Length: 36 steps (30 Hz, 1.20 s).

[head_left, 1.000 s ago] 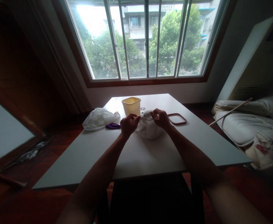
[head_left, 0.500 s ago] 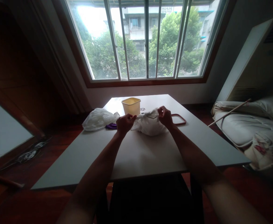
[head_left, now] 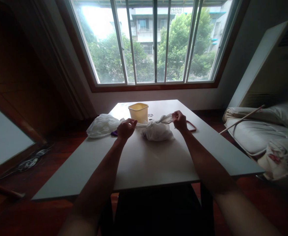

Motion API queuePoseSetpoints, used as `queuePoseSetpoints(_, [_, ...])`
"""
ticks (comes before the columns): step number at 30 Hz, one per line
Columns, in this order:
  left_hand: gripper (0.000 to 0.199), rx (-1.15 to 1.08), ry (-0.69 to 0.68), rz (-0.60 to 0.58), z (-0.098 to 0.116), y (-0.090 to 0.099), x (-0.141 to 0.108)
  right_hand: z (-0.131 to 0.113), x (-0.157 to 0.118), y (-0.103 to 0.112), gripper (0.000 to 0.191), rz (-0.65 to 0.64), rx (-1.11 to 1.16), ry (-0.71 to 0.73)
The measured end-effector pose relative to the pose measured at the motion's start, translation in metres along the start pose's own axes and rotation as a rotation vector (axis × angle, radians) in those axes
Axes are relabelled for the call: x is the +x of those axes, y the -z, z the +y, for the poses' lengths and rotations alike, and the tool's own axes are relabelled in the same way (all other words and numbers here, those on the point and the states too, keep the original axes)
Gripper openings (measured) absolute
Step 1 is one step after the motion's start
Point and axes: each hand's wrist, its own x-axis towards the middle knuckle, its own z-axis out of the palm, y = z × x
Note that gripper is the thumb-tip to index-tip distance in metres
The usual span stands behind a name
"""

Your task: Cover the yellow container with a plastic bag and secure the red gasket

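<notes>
A white plastic bag [head_left: 158,131] rests on the table between my hands, its top gathered into a knot with two ends pulled out sideways. The left end is pinched in my left hand [head_left: 126,128]. My right hand [head_left: 179,121] is closed on the right end, a twisted strip of the bag. Behind the knot stands a yellow plastic bin [head_left: 138,112]. Beside my left hand lie another white bag [head_left: 103,125] and a purple item [head_left: 114,133], partly hidden by that hand.
The white table [head_left: 153,164] stands below a window. A reddish-brown frame [head_left: 191,126] lies behind my right wrist, with small dark items near the bin. Right of the table are a folded mattress [head_left: 247,131] and a thin stick [head_left: 242,118].
My hands have moved apart, drawing the bag's two ends outward. The bag's top has tightened into a knot, and its body looks more compact.
</notes>
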Motion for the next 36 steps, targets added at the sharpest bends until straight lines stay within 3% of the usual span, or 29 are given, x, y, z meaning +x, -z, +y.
queuePoseSetpoints(3, [0.044, -0.036, -0.175, 0.009, 0.006, -0.005, -0.005, -0.006, -0.001, 0.001, 0.028, 0.034, 0.030, 0.088])
queuePoseSetpoints(6, [0.051, -0.092, -0.295, -0.106, 0.015, -0.009, -0.011, -0.014, -0.004, 0.002, 0.028, -0.026, 0.008, 0.261])
queuePoseSetpoints(11, [0.046, -0.230, -0.303, -0.320, 0.021, -0.016, -0.017, -0.031, -0.014, 0.003, 0.038, -0.213, 0.019, 0.434])
queuePoseSetpoints(16, [0.054, -0.258, -0.279, -0.342, 0.020, -0.016, -0.016, -0.039, -0.021, 0.003, 0.032, -0.300, 0.016, 0.348])
queuePoseSetpoints(21, [0.068, -0.264, -0.261, -0.438, 0.018, -0.016, -0.016, -0.032, -0.018, -0.001, 0.034, -0.213, -0.073, 0.257])
queuePoseSetpoints(25, [0.052, -0.282, -0.247, -0.518, 0.016, -0.017, -0.014, -0.026, -0.015, -0.004, 0.034, -0.182, -0.130, 0.229])
queuePoseSetpoints(29, [0.028, -0.238, -0.262, -0.463, 0.016, -0.017, -0.012, -0.028, -0.015, -0.004, 0.032, -0.172, -0.182, 0.203])
queuePoseSetpoints(36, [0.040, -0.020, -0.169, -0.258, 0.017, -0.012, -0.006, -0.027, -0.012, -0.002, 0.029, -0.080, -0.279, 0.134])
